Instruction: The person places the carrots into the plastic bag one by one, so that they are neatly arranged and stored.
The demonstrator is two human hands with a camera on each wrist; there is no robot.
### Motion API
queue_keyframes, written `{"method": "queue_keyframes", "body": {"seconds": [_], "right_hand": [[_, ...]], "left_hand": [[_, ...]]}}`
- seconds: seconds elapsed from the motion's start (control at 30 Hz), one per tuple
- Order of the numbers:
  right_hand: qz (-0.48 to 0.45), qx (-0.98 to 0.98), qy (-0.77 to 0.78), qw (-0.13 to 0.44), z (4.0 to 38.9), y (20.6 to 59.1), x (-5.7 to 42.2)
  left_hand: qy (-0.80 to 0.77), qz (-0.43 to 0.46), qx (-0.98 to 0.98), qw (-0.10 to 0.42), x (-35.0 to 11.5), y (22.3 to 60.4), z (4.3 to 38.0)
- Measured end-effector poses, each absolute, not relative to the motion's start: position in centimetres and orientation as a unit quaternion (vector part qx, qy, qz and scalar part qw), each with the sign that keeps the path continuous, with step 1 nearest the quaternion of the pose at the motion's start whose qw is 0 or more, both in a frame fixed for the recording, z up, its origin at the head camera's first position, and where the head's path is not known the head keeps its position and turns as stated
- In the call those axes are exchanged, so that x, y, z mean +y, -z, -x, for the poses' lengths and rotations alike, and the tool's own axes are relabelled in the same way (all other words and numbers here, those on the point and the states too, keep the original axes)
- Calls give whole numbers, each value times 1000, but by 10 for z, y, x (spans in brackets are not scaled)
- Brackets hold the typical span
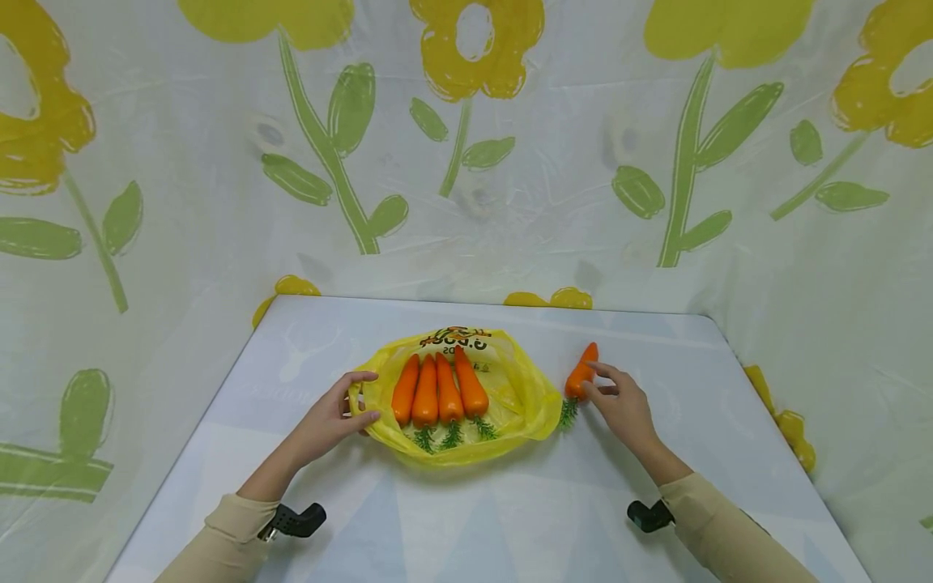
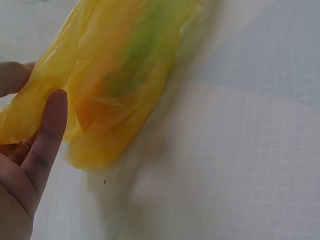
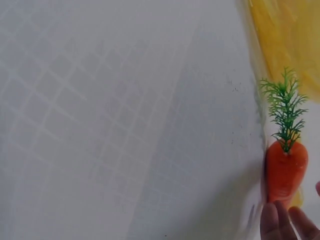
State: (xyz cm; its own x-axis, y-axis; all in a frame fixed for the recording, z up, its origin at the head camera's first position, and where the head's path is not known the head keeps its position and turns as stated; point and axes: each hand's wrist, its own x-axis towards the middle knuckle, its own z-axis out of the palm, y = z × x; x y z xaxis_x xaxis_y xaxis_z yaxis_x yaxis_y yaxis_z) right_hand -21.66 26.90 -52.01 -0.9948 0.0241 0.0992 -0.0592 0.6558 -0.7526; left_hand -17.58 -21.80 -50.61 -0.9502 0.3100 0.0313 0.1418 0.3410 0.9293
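Note:
A yellow plastic bag lies with its mouth wide, several orange toy carrots side by side in it, green tops towards the person. My left hand holds the bag's left edge; in the left wrist view the thumb presses on the yellow film. Outside the bag, to its right, lies one more carrot, its green top close to the bag's rim. My right hand is at this carrot, its fingertips right at the orange body, thumb spread apart from it.
Everything stands on a pale, patterned tabletop. A white cloth with yellow flowers hangs behind and at both sides of the table. A black wrist camera sits at the left sleeve, and another camera at the right.

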Motion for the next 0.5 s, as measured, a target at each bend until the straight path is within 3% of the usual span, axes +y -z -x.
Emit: {"method": "queue_keyframes", "body": {"seconds": [0.5], "right_hand": [[14,-924,-383,12,224,522,260]], "left_hand": [[-555,-135,817,74,-218,506,175]]}}
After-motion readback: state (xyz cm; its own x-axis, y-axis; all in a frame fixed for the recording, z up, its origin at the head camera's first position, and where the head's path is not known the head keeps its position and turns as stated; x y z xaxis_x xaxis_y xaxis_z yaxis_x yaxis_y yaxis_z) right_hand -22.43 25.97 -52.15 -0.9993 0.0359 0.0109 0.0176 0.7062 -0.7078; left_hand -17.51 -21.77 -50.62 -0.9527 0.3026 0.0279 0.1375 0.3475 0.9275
